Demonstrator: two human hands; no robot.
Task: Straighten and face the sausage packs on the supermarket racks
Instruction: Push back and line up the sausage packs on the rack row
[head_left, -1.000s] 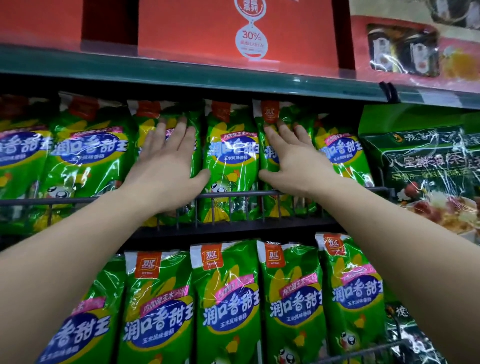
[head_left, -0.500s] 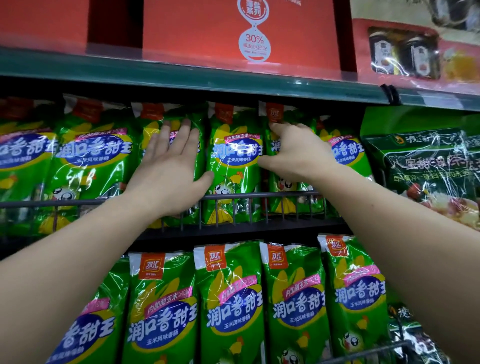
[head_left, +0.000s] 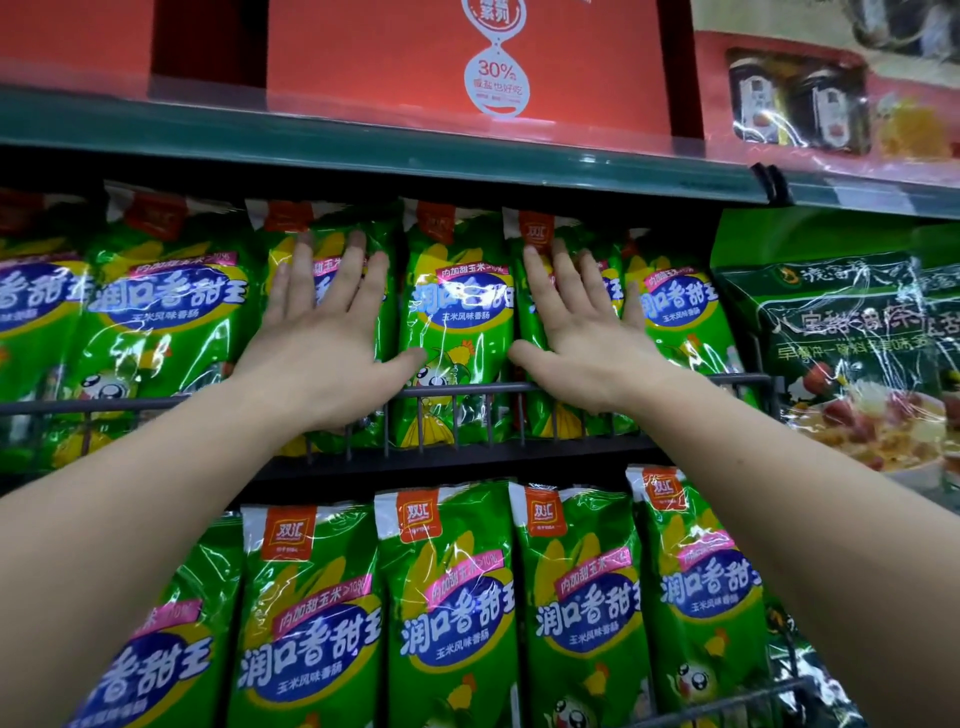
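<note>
Left hand (head_left: 327, 343) and right hand (head_left: 582, 338) both lie flat, fingers straight and spread, gripping nothing, just pressing the sausage packs (head_left: 457, 312) standing behind the wire rail (head_left: 467, 388) at the upper rack (head_left: 467, 463) front edge.

Glossy green sausage packs are stood in two rows on the racks. Each carries a blue oval with white characters, yellow corn artwork and an orange logo tab on a white top seal.

The upper row (head_left: 166, 312) is held upright behind a dark wire rail (head_left: 467, 388), labels facing outward. Its middle pack (head_left: 460, 322) is fully shown. The neighbouring pack on the left (head_left: 332, 224) and the one on the right (head_left: 550, 423) are each pressed under a flat hand.

The lower row (head_left: 447, 597) is set edge to edge, slightly tilted, fronts outward.
</note>
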